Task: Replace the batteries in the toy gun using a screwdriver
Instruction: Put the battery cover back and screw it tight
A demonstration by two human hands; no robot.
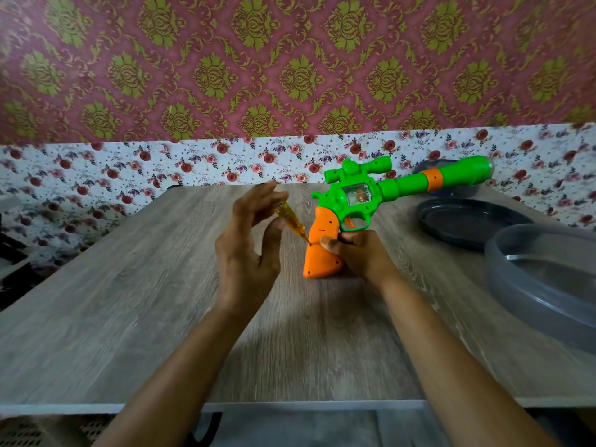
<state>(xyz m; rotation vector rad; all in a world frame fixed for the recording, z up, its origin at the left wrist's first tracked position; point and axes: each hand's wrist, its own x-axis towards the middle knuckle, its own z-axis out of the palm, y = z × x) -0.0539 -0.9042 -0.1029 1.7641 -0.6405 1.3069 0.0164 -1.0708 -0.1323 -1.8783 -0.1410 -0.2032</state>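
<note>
A green toy gun (396, 185) with an orange grip (322, 250) stands on its grip on the wooden table (129, 317), barrel pointing right and away. My right hand (358, 253) grips the orange handle from the right side. My left hand (248, 250) pinches a translucent yellow screwdriver (290, 221) between thumb and fingers, the other fingers stretched upward. The screwdriver slants down to the right, and its tip touches a screw hole on the handle's left face.
A dark round lid (464, 221) lies at the right of the table, behind a grey translucent container (548, 282) at the right edge. Another dark object sits behind the gun's barrel. A flowered wall runs along the table's far edge.
</note>
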